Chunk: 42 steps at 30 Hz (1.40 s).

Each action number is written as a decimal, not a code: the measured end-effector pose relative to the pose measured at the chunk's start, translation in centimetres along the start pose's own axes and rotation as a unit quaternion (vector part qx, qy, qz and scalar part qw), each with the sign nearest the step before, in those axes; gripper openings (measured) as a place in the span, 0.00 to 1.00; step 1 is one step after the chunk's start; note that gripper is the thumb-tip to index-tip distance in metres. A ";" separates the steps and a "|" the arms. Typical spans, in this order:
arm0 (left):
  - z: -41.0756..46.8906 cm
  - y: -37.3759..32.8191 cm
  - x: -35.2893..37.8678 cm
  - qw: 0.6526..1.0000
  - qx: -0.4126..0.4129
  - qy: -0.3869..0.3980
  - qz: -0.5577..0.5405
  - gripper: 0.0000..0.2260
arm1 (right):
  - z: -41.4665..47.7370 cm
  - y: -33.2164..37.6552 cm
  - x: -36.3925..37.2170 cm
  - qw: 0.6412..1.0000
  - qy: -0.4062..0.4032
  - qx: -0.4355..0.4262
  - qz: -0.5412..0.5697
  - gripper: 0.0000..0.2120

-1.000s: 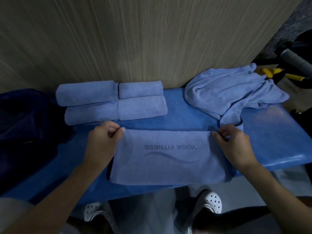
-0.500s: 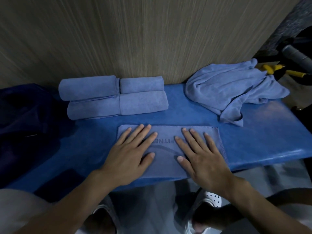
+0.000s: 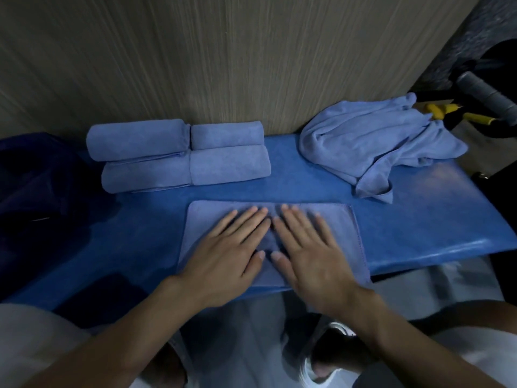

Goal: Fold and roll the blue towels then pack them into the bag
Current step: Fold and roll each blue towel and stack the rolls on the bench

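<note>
A folded blue towel [image 3: 344,231] lies flat near the front edge of the blue bench [image 3: 419,219]. My left hand [image 3: 226,253] and my right hand [image 3: 310,256] press on it side by side, fingers straight and spread, thumbs nearly touching. Several rolled blue towels [image 3: 179,155] sit in two rows at the back left against the wall. A crumpled heap of unfolded blue towels [image 3: 375,141] lies at the back right. A dark navy bag [image 3: 36,191] sits at the left end of the bench.
A wood-grain wall stands right behind the bench. Yellow-handled tools [image 3: 447,113] and a grey padded bar [image 3: 486,93] sit beyond the bench's right end. My shoes and the floor show below the front edge.
A second ago both hands pinched the towel's far corners. They let go, laid flat on the folded towel, and have now slid closer together at its middle.
</note>
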<state>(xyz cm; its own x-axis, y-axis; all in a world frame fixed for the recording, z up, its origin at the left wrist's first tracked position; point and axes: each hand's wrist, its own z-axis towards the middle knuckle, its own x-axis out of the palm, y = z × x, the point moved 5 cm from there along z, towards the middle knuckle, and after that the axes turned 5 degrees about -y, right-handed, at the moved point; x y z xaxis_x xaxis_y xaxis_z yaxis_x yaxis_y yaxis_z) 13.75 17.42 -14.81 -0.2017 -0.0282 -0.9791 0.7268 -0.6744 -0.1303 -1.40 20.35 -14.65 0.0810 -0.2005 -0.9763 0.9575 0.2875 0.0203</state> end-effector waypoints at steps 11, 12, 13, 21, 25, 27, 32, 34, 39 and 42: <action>-2.1 4.6 0.1 0.998 -0.057 0.000 0.009 0.29 | -1.5 -4.3 0.6 0.995 0.048 0.075 -0.032 0.29; -2.1 4.6 0.1 0.998 -0.058 0.001 0.008 0.29 | -1.8 -5.0 0.6 0.994 0.050 0.090 -0.039 0.30; -2.1 4.7 0.0 0.998 -0.059 0.002 0.006 0.29 | -2.0 -5.5 0.5 0.992 0.053 0.106 -0.041 0.30; -1.5 4.3 -1.1 0.999 -0.043 -0.015 0.020 0.28 | -1.6 -4.3 -0.8 0.997 0.024 0.066 -0.036 0.29; -1.1 4.8 0.0 0.998 -0.058 0.003 0.003 0.27 | -2.1 -2.9 -0.2 0.999 0.048 -0.001 -0.005 0.28; -1.4 5.7 -0.1 0.997 -0.078 -0.004 -0.004 0.27 | -2.3 -4.3 -0.1 0.998 0.058 0.034 -0.008 0.29; -1.6 6.0 -0.6 0.996 -0.092 -0.001 0.002 0.27 | -2.9 -6.0 -0.8 0.991 0.066 0.106 -0.048 0.30; -1.8 5.6 -0.9 0.995 -0.091 0.001 0.030 0.27 | -3.0 -5.7 -2.1 0.989 0.046 0.122 -0.071 0.27; -1.8 4.4 -3.4 0.989 -0.071 -0.048 0.122 0.21 | -3.9 -4.9 -3.3 0.993 0.000 0.098 -0.059 0.23; -1.2 3.7 -4.4 0.993 -0.044 -0.079 0.079 0.19 | -4.0 -4.4 -2.7 0.996 0.022 0.074 -0.051 0.25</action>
<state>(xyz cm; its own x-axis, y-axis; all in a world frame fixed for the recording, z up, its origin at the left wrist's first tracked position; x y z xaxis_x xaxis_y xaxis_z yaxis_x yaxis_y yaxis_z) 18.14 15.96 -11.21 -0.1757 -0.2496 -0.9523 0.8112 -0.5848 0.0036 -6.94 23.33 -12.91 -0.0272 -0.1785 -0.9836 0.9908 0.1259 -0.0503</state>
